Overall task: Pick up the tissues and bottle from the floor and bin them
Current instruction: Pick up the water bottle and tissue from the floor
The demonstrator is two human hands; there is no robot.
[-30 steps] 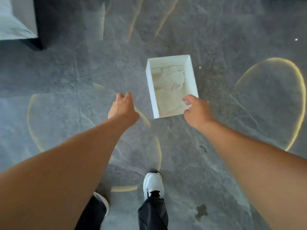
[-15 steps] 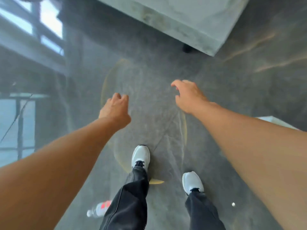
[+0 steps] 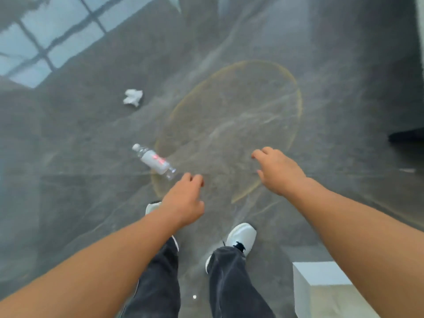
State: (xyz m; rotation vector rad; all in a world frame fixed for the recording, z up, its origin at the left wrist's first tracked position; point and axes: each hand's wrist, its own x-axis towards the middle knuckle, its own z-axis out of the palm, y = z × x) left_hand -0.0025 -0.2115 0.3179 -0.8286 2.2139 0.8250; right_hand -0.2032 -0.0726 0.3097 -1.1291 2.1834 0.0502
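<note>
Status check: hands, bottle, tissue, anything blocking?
Left hand and right hand empty, fingers loose. Bottle lying on floor just beyond left hand; tissue farther out. Path clear; bin at right rear.

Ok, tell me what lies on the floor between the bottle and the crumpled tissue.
Nothing: in the head view only bare grey floor separates the bottle from the crumpled tissue.

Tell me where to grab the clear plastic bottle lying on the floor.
Take the clear plastic bottle across its labelled middle, coming from above with the left hand, the nearer one. It lies flat, its white cap pointing away, so its round sides are open.
</note>
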